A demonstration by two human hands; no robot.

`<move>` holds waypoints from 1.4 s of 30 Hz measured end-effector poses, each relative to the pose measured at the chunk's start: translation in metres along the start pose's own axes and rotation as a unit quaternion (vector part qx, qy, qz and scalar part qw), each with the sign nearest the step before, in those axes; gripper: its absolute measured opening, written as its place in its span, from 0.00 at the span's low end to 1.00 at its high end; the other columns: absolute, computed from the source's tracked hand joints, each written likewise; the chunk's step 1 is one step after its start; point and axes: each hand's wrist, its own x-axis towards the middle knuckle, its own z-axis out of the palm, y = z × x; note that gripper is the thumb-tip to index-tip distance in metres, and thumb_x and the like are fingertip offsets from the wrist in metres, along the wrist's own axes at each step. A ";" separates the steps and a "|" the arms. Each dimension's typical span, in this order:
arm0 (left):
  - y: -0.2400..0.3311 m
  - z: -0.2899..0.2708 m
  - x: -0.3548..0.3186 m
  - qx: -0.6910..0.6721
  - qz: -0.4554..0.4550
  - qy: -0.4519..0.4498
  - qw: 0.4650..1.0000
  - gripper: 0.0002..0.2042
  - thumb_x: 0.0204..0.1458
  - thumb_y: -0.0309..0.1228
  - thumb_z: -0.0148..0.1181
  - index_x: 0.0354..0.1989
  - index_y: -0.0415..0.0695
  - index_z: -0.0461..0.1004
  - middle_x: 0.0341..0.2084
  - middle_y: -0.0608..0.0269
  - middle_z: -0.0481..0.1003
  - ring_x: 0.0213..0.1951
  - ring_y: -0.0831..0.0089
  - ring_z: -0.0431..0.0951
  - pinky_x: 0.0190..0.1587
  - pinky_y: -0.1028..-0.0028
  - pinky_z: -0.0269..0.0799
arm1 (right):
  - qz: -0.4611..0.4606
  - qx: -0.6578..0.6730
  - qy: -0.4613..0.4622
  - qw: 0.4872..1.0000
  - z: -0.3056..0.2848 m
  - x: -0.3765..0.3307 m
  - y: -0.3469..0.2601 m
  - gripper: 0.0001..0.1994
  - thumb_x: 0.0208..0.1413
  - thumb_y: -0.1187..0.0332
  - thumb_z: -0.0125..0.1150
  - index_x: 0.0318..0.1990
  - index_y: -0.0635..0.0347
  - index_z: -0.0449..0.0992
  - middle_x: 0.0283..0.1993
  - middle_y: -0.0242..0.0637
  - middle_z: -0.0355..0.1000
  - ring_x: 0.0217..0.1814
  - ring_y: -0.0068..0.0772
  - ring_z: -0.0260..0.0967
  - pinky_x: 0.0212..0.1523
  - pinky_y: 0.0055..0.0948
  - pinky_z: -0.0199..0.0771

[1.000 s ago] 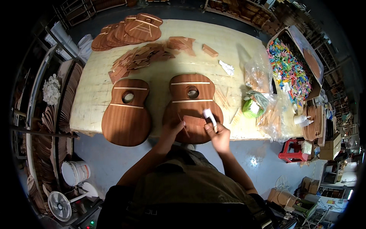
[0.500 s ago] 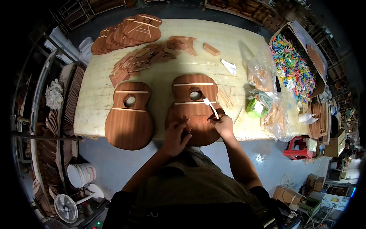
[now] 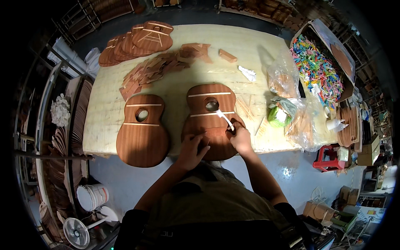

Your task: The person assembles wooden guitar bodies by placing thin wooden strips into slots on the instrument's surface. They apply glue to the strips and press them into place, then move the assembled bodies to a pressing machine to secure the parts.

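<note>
A brown guitar-shaped wooden board [image 3: 211,146] with a round hole and two pale cross strips lies in front of me at the table's edge. My right hand [image 3: 240,138] is closed around a slim white brush [image 3: 226,120], whose wider tip is over the board near the lower strip. At the board's lower left is my left hand [image 3: 193,151], thumb and fingers curled about what looks like a thin wooden piece [image 3: 207,141], mostly hidden. Between the hands, a reddish rectangular patch [image 3: 215,132] shows on the board. To the left lies a second similar board [image 3: 142,146].
Loose wooden plates [image 3: 156,68] and stacked boards [image 3: 152,39] occupy the far left. A small wood block [image 3: 227,56] and white crumpled paper [image 3: 247,73] lie beyond. Plastic bags [image 3: 284,77], a green container [image 3: 279,116] and a box of colourful clips [image 3: 314,68] are right.
The brush and my right hand have shifted slightly left and up across the board. My left hand stays at the lower left. The whole view has tilted a little.
</note>
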 end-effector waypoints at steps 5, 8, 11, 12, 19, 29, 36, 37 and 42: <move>0.004 -0.006 0.003 -0.025 -0.009 -0.012 1.000 0.18 0.53 0.34 0.61 0.49 0.41 0.69 0.45 0.47 0.65 0.48 0.53 0.66 0.53 0.62 0.64 | -0.026 -0.054 0.010 0.998 0.000 -0.002 -0.012 0.13 0.46 0.70 0.62 0.41 0.60 0.74 0.37 0.50 0.75 0.41 0.53 0.73 0.44 0.44 0.73; -0.004 -0.002 0.004 -0.052 -0.021 -0.005 0.998 0.18 0.54 0.35 0.61 0.50 0.40 0.69 0.45 0.47 0.65 0.48 0.53 0.67 0.53 0.63 0.64 | -0.031 -0.040 0.021 0.999 0.002 0.004 -0.005 0.20 0.45 0.71 0.65 0.49 0.62 0.71 0.38 0.49 0.75 0.41 0.51 0.73 0.43 0.42 0.73; -0.002 -0.005 0.009 -0.051 -0.006 -0.003 0.999 0.18 0.53 0.36 0.61 0.49 0.41 0.69 0.43 0.46 0.68 0.46 0.51 0.69 0.50 0.62 0.66 | -0.004 -0.004 0.033 0.999 -0.005 0.004 -0.006 0.23 0.45 0.69 0.67 0.50 0.64 0.67 0.37 0.49 0.74 0.39 0.49 0.74 0.41 0.39 0.73; -0.001 -0.007 0.011 -0.045 0.003 -0.003 0.999 0.18 0.53 0.37 0.61 0.49 0.42 0.69 0.41 0.45 0.69 0.45 0.50 0.70 0.48 0.61 0.68 | 0.005 0.042 0.022 0.999 -0.011 0.002 -0.003 0.24 0.46 0.69 0.67 0.50 0.65 0.66 0.36 0.50 0.73 0.40 0.49 0.73 0.42 0.40 0.72; 0.010 -0.011 0.007 0.000 0.038 0.017 0.999 0.17 0.52 0.35 0.61 0.48 0.42 0.71 0.39 0.48 0.73 0.45 0.51 0.71 0.47 0.61 0.68 | 0.054 0.235 0.110 0.964 -0.090 -0.006 0.056 0.11 0.54 0.79 0.55 0.45 0.65 0.69 0.27 0.31 0.70 0.28 0.22 0.67 0.32 0.22 0.69; 0.003 -0.010 0.007 0.021 0.019 0.004 1.000 0.19 0.52 0.39 0.61 0.49 0.43 0.70 0.42 0.45 0.71 0.45 0.50 0.72 0.46 0.60 0.69 | -0.011 0.149 0.045 0.988 0.015 0.002 0.016 0.04 0.47 0.74 0.64 0.32 0.60 0.78 0.29 0.41 0.76 0.32 0.36 0.75 0.37 0.30 0.74; 0.001 -0.007 0.003 -0.032 0.045 0.063 0.997 0.18 0.52 0.34 0.61 0.50 0.41 0.70 0.40 0.47 0.72 0.44 0.53 0.72 0.47 0.63 0.69 | -0.024 -0.096 -0.010 0.995 0.016 0.000 -0.028 0.05 0.46 0.65 0.64 0.31 0.51 0.80 0.30 0.43 0.76 0.34 0.48 0.75 0.37 0.42 0.74; -0.002 -0.006 0.003 -0.059 0.064 0.086 0.992 0.18 0.51 0.32 0.62 0.50 0.41 0.70 0.39 0.48 0.72 0.44 0.54 0.72 0.47 0.64 0.70 | -0.025 -0.093 -0.020 0.995 0.017 0.002 -0.027 0.06 0.46 0.65 0.63 0.32 0.52 0.80 0.30 0.45 0.76 0.35 0.50 0.74 0.38 0.44 0.74; 0.002 -0.015 -0.006 -0.319 -0.076 0.053 0.943 0.18 0.57 0.30 0.55 0.56 0.39 0.67 0.40 0.59 0.73 0.43 0.68 0.73 0.48 0.72 0.69 | -0.014 0.001 -0.093 0.996 0.013 0.008 -0.002 0.12 0.51 0.61 0.63 0.39 0.57 0.80 0.33 0.47 0.77 0.37 0.46 0.76 0.42 0.41 0.73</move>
